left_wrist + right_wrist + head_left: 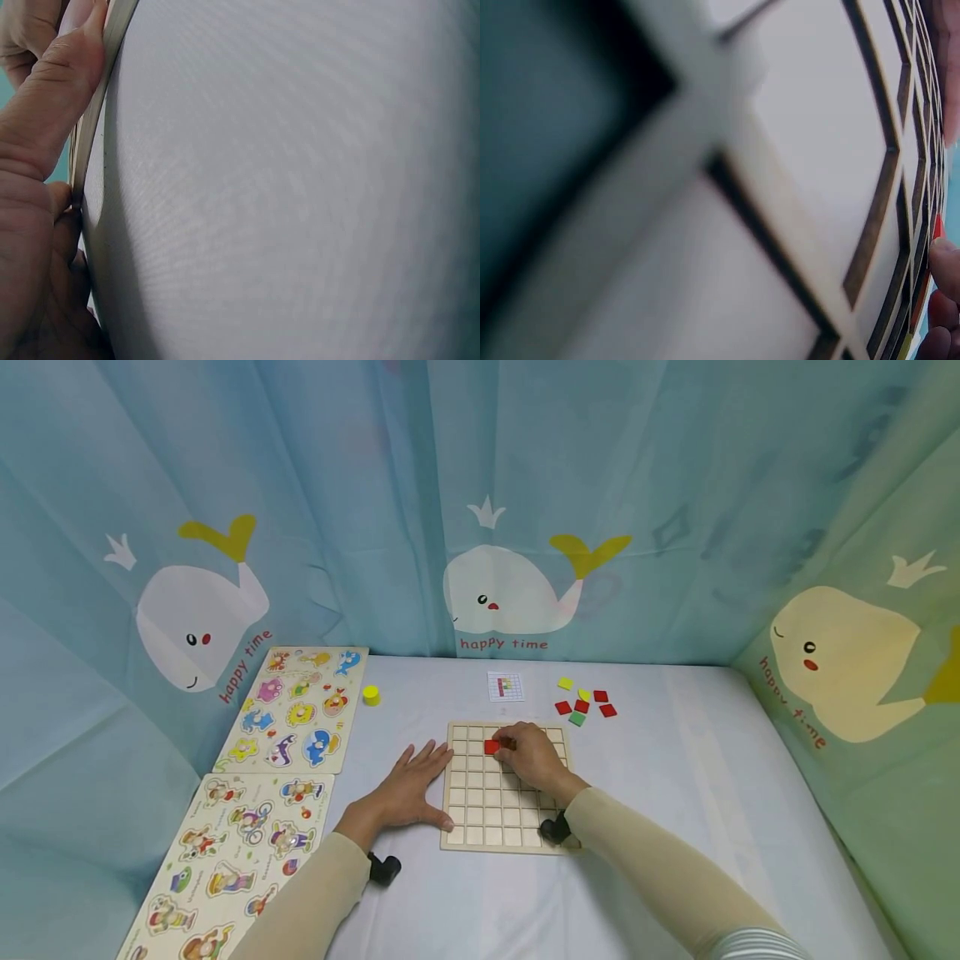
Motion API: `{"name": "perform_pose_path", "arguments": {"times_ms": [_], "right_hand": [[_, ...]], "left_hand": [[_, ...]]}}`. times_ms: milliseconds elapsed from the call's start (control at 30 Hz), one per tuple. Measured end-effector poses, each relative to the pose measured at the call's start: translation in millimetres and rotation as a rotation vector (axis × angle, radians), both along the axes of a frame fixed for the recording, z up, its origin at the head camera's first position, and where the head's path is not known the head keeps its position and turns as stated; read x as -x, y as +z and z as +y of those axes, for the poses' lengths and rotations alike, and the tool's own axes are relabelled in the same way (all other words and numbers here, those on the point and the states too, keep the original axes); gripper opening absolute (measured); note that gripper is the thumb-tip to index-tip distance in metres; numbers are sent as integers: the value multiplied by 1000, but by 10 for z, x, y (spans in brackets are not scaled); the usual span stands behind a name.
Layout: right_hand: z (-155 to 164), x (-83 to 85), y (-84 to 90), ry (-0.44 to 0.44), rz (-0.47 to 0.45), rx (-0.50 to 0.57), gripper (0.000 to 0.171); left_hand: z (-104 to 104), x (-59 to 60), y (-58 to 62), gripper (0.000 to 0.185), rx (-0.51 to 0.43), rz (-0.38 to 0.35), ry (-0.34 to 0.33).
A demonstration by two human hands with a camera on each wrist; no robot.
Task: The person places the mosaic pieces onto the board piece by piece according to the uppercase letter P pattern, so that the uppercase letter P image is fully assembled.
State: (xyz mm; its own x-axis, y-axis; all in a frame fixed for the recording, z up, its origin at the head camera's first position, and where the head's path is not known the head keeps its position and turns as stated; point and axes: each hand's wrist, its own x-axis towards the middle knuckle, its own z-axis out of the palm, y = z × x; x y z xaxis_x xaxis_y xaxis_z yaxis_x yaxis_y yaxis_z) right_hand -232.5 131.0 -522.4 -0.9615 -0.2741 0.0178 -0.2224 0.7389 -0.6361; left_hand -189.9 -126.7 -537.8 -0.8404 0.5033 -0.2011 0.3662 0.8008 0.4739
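A wooden grid board lies on the white table in front of me. My right hand rests over its upper part, fingertips on a red square tile sitting in a cell near the top. My left hand lies flat on the table, fingers straight, its thumb against the board's left edge. In the right wrist view the grid cells fill the frame, with a sliver of the red tile by my fingertips. Loose red, yellow and green tiles lie behind the board, beside a small pattern card.
Two picture peg puzzles lie along the left side of the table. A small yellow cylinder stands near the upper one. Whale-print curtains enclose the table at the back and sides.
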Motion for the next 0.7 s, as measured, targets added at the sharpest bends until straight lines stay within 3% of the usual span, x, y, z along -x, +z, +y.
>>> {"name": "perform_pose_path", "arguments": {"times_ms": [700], "right_hand": [[15,-7,21,-34,-12,32,28]], "left_hand": [[4,-1,-20,127,-2,7,-1]]}}
